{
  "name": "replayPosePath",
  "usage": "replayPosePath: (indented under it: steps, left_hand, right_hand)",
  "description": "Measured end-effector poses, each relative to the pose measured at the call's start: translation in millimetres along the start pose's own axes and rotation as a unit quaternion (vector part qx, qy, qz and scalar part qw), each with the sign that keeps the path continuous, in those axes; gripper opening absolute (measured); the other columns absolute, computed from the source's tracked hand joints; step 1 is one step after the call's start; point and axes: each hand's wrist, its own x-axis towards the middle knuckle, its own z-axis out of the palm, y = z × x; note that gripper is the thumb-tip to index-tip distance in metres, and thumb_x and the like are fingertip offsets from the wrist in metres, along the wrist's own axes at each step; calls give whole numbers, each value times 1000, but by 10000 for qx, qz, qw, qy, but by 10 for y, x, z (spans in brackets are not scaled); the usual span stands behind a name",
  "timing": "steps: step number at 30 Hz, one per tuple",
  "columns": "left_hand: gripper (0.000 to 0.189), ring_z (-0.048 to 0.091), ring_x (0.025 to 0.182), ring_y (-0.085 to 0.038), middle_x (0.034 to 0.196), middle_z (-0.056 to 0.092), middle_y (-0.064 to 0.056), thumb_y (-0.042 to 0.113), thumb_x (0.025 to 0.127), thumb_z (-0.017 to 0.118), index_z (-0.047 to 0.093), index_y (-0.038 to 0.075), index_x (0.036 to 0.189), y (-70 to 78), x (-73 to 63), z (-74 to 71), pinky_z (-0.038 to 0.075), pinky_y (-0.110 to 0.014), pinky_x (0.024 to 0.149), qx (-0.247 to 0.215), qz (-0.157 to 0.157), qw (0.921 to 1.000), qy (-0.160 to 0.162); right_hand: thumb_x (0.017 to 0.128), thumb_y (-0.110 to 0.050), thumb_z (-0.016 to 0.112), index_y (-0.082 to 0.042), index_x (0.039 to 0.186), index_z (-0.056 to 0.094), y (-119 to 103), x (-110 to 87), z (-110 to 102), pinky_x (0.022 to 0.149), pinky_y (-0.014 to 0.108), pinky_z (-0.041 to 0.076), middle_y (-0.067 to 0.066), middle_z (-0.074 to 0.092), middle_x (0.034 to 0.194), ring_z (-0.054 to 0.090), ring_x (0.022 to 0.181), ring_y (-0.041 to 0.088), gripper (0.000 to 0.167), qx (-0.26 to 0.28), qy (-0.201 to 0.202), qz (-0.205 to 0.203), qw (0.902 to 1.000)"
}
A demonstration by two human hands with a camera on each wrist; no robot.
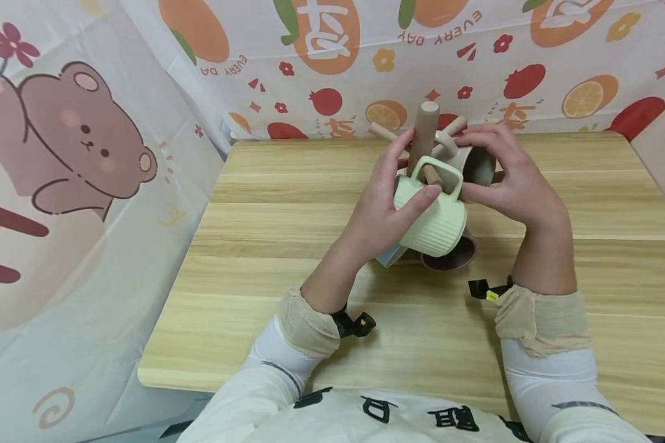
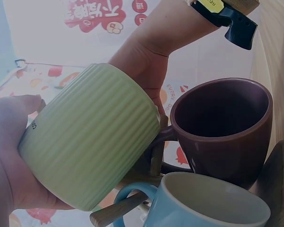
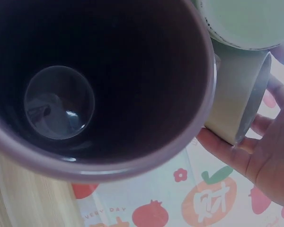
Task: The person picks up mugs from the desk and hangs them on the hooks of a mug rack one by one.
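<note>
A wooden mug rack (image 1: 423, 141) with several pegs stands at the back of the table. My left hand (image 1: 378, 206) grips a ribbed light green mug (image 1: 433, 215), its thumb near the squared handle, which sits around a peg (image 1: 431, 175). My right hand (image 1: 523, 175) holds a beige mug (image 3: 236, 90) on the rack's right side, fingers over the top and thumb below. Lower down hangs a dark purple-brown mug (image 2: 222, 153), its mouth facing outward. Beside it is a light blue mug (image 2: 203, 208), mostly hidden in the head view, with its handle around another peg (image 2: 116, 210).
The rack stands on a light wood-grain table (image 1: 266, 258), close to a fruit-print cloth (image 1: 354, 86) along the back edge. On the left hangs another cloth with a bear (image 1: 88, 135). Each wrist bears a black camera mount (image 1: 354, 323).
</note>
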Motion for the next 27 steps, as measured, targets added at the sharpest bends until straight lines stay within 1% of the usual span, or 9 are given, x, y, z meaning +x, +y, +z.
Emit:
replayPosePath:
  steps: [2, 6, 9, 13, 15, 22, 27]
  left_hand:
    - [75, 41, 133, -11, 158, 24, 10, 30, 96, 62, 18, 24, 157, -2, 2, 0, 38, -31, 108, -14, 14, 10000, -9]
    - [75, 40, 133, -11, 158, 24, 9, 29, 96, 62, 18, 23, 156, -5, 9, -1, 38, -31, 108, -55, 53, 10000, -26]
    - [75, 39, 134, -11, 158, 24, 9, 30, 96, 62, 18, 23, 157, -7, 9, -2, 37, -32, 109, -51, 35, 10000, -43]
    - [75, 39, 135, -11, 158, 24, 9, 30, 96, 62, 18, 24, 157, -1, 6, -5, 37, -32, 110, -60, -8, 10000, -52]
    - [75, 39, 135, -11, 158, 24, 9, 29, 96, 62, 18, 24, 157, 5, 6, -5, 36, -32, 110, -69, -7, 10000, -49]
    - [77, 37, 137, -11, 159, 23, 6, 26, 96, 63, 16, 20, 157, 3, 7, -6, 34, -32, 112, -82, 50, 9999, -92]
    - [80, 37, 137, -13, 159, 23, 4, 24, 94, 65, 16, 19, 157, 10, 9, -7, 34, -34, 112, -139, -59, 9998, -111]
  right_hand:
    - [74, 8, 76, -11, 134, 58, -6, -9, -14, 68, 14, 52, 4, 44, 141, 42, 121, 11, 66, 13, -45, 35, 10000]
    - [77, 4, 75, -13, 135, 57, -18, -19, -36, 67, 13, 51, 3, 45, 142, 43, 120, 10, 63, -51, -110, 72, 9999]
    - [80, 2, 74, -15, 137, 56, -29, -28, -48, 72, 14, 50, 2, 45, 143, 44, 119, 10, 62, -72, -165, 139, 9997]
    - [82, 0, 73, -16, 138, 55, -38, -35, -58, 83, 17, 47, -1, 45, 143, 44, 119, 10, 62, -77, -197, 170, 9996]
    - [82, 0, 73, -17, 139, 55, -40, -32, -59, 87, 19, 45, -2, 46, 143, 44, 120, 9, 61, -93, -190, 152, 9997]
    - [84, -2, 73, -17, 139, 55, -42, -34, -57, 90, 20, 44, -3, 46, 143, 43, 121, 9, 60, -153, -158, 182, 9996]
    - [84, -3, 72, -18, 140, 54, -44, -34, -44, 92, 21, 44, -3, 46, 143, 43, 121, 9, 60, -154, -149, 190, 9996]
